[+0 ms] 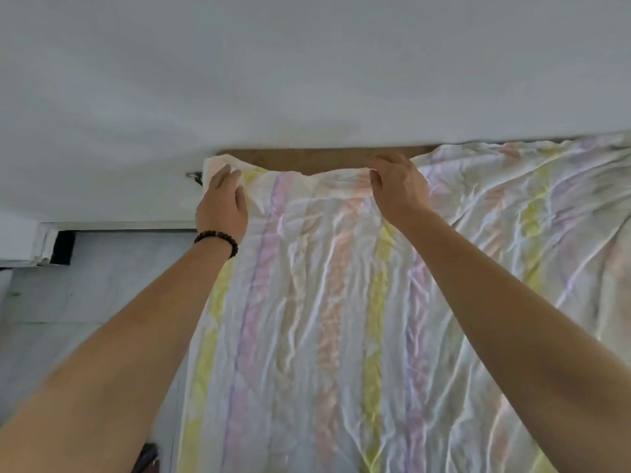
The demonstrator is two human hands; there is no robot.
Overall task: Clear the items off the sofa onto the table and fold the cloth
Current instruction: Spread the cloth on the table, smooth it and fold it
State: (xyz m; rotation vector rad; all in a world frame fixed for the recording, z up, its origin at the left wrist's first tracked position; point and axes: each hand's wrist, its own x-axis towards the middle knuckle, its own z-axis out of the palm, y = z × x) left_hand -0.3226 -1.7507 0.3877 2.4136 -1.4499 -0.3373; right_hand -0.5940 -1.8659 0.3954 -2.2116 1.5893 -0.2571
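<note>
A large, wrinkled white cloth (324,302) with yellow, pink, purple and orange stripes lies spread over the sofa and fills the middle and right of the head view. A strip of the sofa's brown back (307,158) shows above the cloth's top edge. My left hand (223,203), with a dark bead bracelet on the wrist, holds the cloth near its upper left corner, fingers curled over the fabric. My right hand (397,186) pinches the top edge further right, bunching the fabric. Both arms are stretched forward.
A plain white wall (307,70) rises behind the sofa. Grey floor tiles (102,295) lie to the left, with a white skirting and a dark gap (63,247) at the wall's foot. A small metal fitting (194,175) sticks out by the cloth's corner.
</note>
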